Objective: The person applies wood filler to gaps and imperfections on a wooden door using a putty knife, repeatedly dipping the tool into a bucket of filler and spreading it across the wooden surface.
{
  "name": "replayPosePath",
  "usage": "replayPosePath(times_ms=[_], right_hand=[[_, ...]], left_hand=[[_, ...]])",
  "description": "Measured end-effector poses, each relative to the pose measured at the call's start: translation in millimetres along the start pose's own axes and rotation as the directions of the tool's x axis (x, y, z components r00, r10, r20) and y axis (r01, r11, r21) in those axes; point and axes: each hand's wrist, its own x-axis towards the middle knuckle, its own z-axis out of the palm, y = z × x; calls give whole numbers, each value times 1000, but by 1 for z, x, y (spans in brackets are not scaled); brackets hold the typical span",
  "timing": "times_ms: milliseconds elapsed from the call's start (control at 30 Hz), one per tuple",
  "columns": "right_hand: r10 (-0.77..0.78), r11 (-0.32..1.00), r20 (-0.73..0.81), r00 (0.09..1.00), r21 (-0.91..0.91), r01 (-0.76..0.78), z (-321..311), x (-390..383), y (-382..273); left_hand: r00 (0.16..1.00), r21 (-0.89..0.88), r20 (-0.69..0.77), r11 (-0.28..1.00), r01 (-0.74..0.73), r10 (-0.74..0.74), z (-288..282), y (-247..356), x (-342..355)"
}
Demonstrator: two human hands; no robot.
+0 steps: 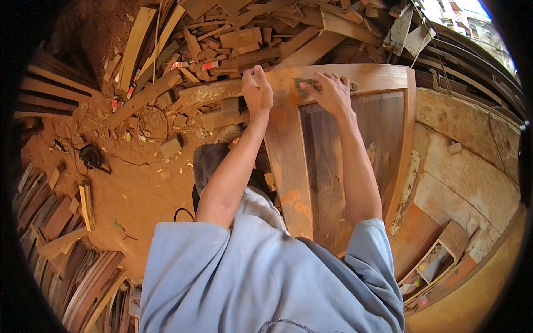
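Observation:
A large wooden door panel [291, 150] stretches out in front of me, with a lighter frame around darker inset boards. Orange-brown patches mark its left and top rails. My left hand [257, 93] is closed around the panel's far left corner, its fingers partly hidden. On the top rail, my right hand [333, 94] bends over a flat greenish-brown piece [305, 86]. The palm covers most of that piece, so I cannot tell its kind. A small curled tan bit [353, 86] shows beside the right hand's outer edge.
Wood offcuts [241, 39] pile up beyond the panel. Stacked boards [55, 216] line the left side. A dark power tool [91, 157] with a cord lies on the dusty floor [150, 194]. At the lower right stands a wooden box [438, 258] with small items inside.

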Motion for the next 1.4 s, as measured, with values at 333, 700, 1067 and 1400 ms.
replayPosePath(times_ms=[333, 700, 1067, 1400], right_hand=[[204, 967, 17, 979, -163, -198, -6, -9, 16], [296, 903, 200, 934, 259, -342, -14, -21, -57], [79, 959, 183, 980, 254, -125, -17, -48, -3], [318, 806, 47, 947, 513, -296, 32, -31, -45]], left_hand=[[1000, 37, 12, 999, 12, -13, -2, 2, -1], [1000, 43, -1, 999, 3, -3, 7, 3, 0], [999, 25, -39, 999, 34, -33, 3, -1, -3], [1000, 39, -12, 999, 13, -13, 2, -5, 3]])
